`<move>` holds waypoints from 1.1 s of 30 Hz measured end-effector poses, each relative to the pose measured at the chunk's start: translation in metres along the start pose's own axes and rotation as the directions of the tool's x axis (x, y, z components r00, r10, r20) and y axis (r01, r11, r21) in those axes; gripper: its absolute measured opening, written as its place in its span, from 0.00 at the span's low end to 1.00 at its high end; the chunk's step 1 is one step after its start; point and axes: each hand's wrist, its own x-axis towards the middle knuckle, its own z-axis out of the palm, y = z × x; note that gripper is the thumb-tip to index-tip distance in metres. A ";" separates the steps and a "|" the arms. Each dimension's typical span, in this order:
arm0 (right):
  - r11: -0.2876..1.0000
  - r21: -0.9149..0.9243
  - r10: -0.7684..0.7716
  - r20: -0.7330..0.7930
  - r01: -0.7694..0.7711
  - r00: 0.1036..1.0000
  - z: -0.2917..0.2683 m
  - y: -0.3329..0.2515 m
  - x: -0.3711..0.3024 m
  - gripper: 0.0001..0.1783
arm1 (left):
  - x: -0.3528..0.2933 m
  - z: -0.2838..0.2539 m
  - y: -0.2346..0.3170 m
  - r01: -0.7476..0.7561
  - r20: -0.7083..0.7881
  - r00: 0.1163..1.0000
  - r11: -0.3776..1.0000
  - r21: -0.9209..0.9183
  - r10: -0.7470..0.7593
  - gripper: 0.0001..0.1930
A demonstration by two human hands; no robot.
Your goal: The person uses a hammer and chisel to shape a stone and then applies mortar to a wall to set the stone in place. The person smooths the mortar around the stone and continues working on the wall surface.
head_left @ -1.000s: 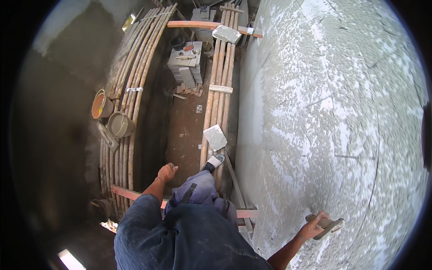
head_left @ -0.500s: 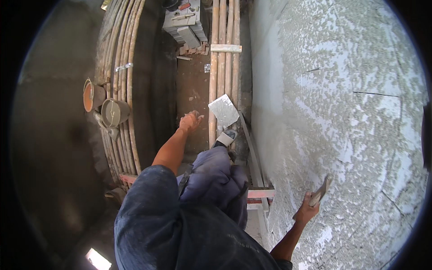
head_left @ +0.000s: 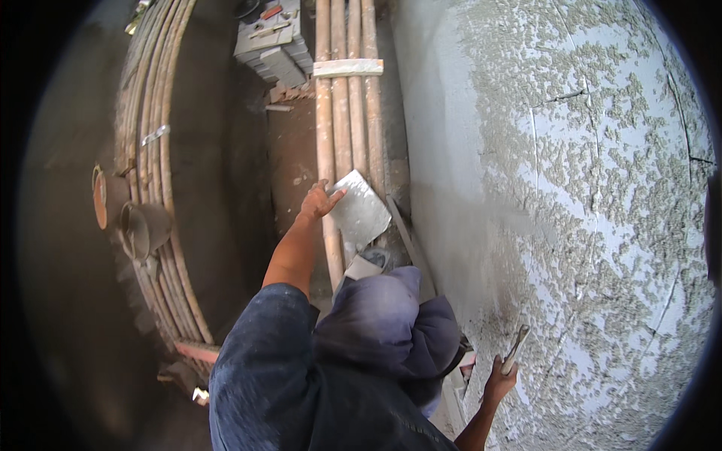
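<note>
My left hand (head_left: 322, 201) reaches out to the near-left edge of a pale, square mortar board (head_left: 362, 214) lying on the bamboo poles. Its thumb lies at the board's edge, with the fingers apart. In my right hand (head_left: 499, 382), low on the right, is a plastering trowel (head_left: 516, 350), seen nearly edge-on close to the wall. That wall (head_left: 579, 225) carries rough, patchy grey plaster over a whiter surface, with a smoother grey band along its left side. My shoe (head_left: 370, 263) is just below the board.
Bamboo poles (head_left: 340, 128) run lengthwise under a pale wooden crosspiece (head_left: 348, 68). Two buckets (head_left: 147, 228) hang or stand by another bundle of poles (head_left: 156, 98) at left. A stack of grey blocks (head_left: 280, 52) with tools on it stands at the far end.
My left hand has moved from beside the poles to the board's edge. The right hand with the trowel has shifted lower along the wall. The whole view has turned slightly.
</note>
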 end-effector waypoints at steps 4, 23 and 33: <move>0.996 0.039 0.074 -0.006 -0.074 0.997 0.042 0.020 0.001 0.12 | 0.049 0.019 -0.003 0.016 0.222 0.975 1.000 -0.022 -0.011 0.55; 0.998 0.055 0.037 -0.029 -0.035 0.999 0.104 0.077 0.015 0.15 | 0.068 0.019 0.008 0.124 0.370 0.915 0.985 0.116 -0.159 0.59; 0.996 0.090 0.003 -0.024 -0.001 1.000 0.107 0.067 0.015 0.15 | -0.002 0.035 0.003 -0.059 0.374 0.883 0.858 -0.511 0.283 0.52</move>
